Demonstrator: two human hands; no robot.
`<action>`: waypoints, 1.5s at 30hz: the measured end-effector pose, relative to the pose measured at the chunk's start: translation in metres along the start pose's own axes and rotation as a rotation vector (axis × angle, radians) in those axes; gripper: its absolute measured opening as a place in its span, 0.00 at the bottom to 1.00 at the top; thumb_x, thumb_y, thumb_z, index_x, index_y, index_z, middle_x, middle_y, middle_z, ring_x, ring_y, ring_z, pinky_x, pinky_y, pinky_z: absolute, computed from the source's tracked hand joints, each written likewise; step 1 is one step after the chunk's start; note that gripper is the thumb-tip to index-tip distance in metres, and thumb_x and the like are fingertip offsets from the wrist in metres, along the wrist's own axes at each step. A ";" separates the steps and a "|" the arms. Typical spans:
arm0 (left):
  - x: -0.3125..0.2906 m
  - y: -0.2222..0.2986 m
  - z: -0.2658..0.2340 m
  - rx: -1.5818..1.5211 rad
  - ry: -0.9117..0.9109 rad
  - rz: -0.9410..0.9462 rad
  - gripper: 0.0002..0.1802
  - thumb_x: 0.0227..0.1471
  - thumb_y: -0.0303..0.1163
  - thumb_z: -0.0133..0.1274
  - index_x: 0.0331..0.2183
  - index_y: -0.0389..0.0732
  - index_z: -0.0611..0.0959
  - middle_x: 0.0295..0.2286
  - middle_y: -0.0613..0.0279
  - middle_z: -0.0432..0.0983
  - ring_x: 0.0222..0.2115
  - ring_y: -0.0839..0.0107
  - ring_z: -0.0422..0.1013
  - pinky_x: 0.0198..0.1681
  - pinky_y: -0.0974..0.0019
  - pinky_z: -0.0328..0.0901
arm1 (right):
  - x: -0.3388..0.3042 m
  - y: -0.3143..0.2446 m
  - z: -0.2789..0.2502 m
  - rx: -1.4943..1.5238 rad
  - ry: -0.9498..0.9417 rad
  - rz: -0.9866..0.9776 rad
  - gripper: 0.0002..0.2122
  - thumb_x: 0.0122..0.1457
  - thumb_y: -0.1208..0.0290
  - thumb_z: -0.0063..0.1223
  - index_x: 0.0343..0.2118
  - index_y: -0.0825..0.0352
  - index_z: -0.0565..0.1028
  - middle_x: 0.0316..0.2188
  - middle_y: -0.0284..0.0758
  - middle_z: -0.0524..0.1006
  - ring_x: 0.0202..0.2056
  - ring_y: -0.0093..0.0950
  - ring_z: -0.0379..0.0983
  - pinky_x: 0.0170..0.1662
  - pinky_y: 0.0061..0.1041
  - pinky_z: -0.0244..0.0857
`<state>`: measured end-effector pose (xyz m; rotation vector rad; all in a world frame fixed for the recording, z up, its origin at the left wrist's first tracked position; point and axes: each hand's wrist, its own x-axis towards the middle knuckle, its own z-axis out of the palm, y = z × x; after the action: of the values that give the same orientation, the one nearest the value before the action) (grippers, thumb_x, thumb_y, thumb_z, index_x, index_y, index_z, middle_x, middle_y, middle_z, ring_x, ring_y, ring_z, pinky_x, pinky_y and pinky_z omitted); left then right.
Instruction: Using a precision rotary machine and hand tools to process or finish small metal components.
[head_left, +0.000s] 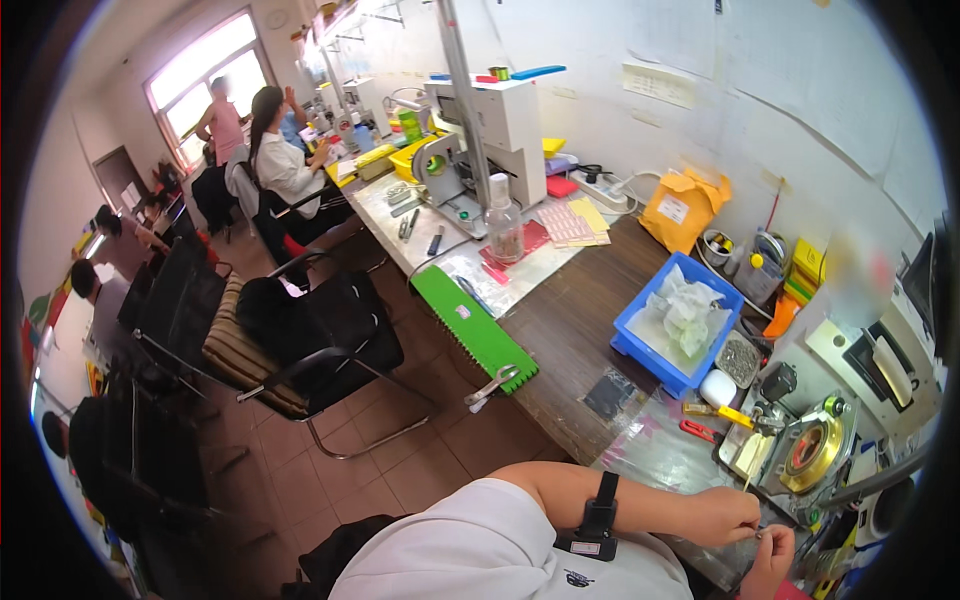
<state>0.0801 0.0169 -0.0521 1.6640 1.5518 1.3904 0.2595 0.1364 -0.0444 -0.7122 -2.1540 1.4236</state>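
At the lower right, my left hand (727, 515) is closed, its fingertips pinched together. My right hand (770, 566) meets it fingertip to fingertip, also closed in a pinch. Something tiny and dark seems to lie between the fingertips, too small to name. A thin pale stick (752, 474) rises just beyond my left hand; whether the fingers hold it I cannot tell. Just past the hands stands a small bench machine with a round gold-coloured ring (812, 450). Beside it lie a yellow-handled tool (728, 413) and a red cutter (699, 431).
A blue bin (628, 338) holding crumpled clear plastic stands on the bench, with a metal tray of small parts (738, 360) beside it. Further left are an orange envelope (682, 210), a clear bottle (503, 225), a green board (470, 325) and a black chair (330, 330). Several people sit or stand farther off.
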 end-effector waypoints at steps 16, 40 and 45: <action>-0.007 -0.006 0.014 -0.343 -0.012 -0.201 0.14 0.50 0.36 0.56 0.24 0.33 0.76 0.20 0.56 0.74 0.23 0.69 0.69 0.27 0.63 0.63 | -0.009 -0.039 0.008 -0.466 -0.107 -0.325 0.09 0.58 0.67 0.53 0.29 0.69 0.73 0.24 0.41 0.71 0.30 0.40 0.69 0.37 0.34 0.64; 0.010 0.025 -0.014 0.105 0.028 0.154 0.06 0.52 0.31 0.52 0.32 0.39 0.75 0.29 0.54 0.70 0.31 0.52 0.70 0.32 0.56 0.66 | 0.005 -0.016 0.020 0.081 0.087 -0.160 0.02 0.55 0.78 0.52 0.28 0.68 0.70 0.26 0.32 0.70 0.29 0.22 0.66 0.34 0.21 0.61; 0.017 0.024 -0.019 0.320 0.091 0.332 0.07 0.47 0.29 0.57 0.31 0.41 0.77 0.29 0.61 0.74 0.24 0.58 0.72 0.24 0.59 0.67 | 0.003 -0.026 0.033 0.366 0.121 0.011 0.00 0.60 0.78 0.47 0.32 0.67 0.70 0.29 0.25 0.69 0.30 0.12 0.63 0.34 0.14 0.59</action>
<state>0.0714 0.0211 -0.0183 2.1580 1.6748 1.4521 0.2322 0.1069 -0.0314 -0.6513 -1.7350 1.6742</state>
